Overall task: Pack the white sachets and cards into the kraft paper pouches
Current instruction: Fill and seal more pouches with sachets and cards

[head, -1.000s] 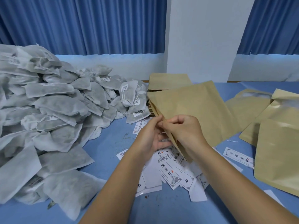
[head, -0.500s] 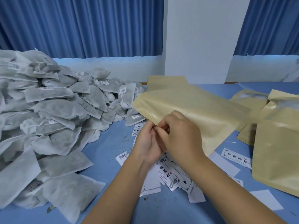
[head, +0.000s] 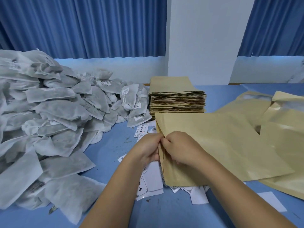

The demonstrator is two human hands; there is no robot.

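Kraft pouch (head: 222, 145) over cards (head: 151, 181) — sachets (head: 49, 122) leftward

Light even, soft, slightly cool; room moderately bright, source not in view. Shadows faint, only a diffuse one on the counter (head: 111, 145) beneath the forearms. Pale sheen on the glossy kraft pouches (head: 287, 145) at right. The wall band under the blue curtains (head: 82, 27) is washed out, with a bluish fringe. Wide-angle bowing at the frame edges. Centre sharp; the sachet pile (head: 41, 112) goes soft towards far left.
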